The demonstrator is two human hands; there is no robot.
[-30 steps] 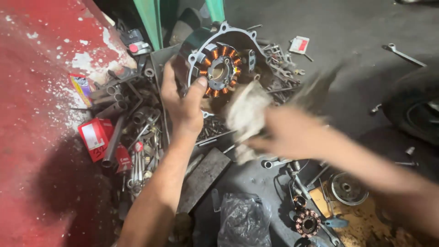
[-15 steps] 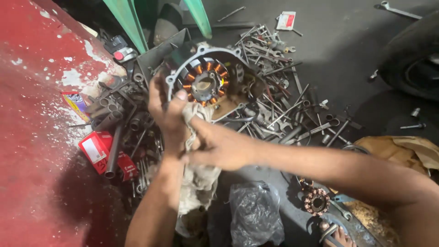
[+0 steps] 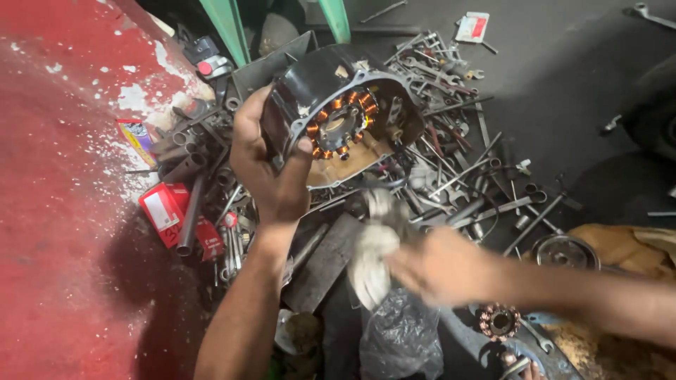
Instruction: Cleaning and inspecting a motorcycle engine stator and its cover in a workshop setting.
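Holding a black engine cover (image 3: 331,105) up off the floor, the left hand (image 3: 271,165) grips its rim with the thumb hooked over the edge near the stator (image 3: 339,123), whose copper-wound coils ring a metal hub and face the camera. The right hand (image 3: 440,267) sits lower and to the right, closed around a dirty white rag (image 3: 373,257) that is bunched and motion-blurred just under the cover, apart from it. This looks like a wiping step, with the rag between passes; bringing it to the part would call for the left hand to keep the cover tilted and steady while the cloth works round the coils without snagging the thin windings. The cover hangs above a dense heap of spanners and sockets (image 3: 458,162) spread over a dark, oily concrete floor (image 3: 563,84). At the left a red painted surface (image 3: 63,211) with chipped white patches borders the heap, with a small red carton (image 3: 163,211) and steel tubes lying against it. A second, smaller stator (image 3: 498,321) lies on the ground at lower right, near a round metal rotor (image 3: 563,252) and a crumpled black plastic bag (image 3: 401,338). Two green metal legs (image 3: 229,28) stand at the top.
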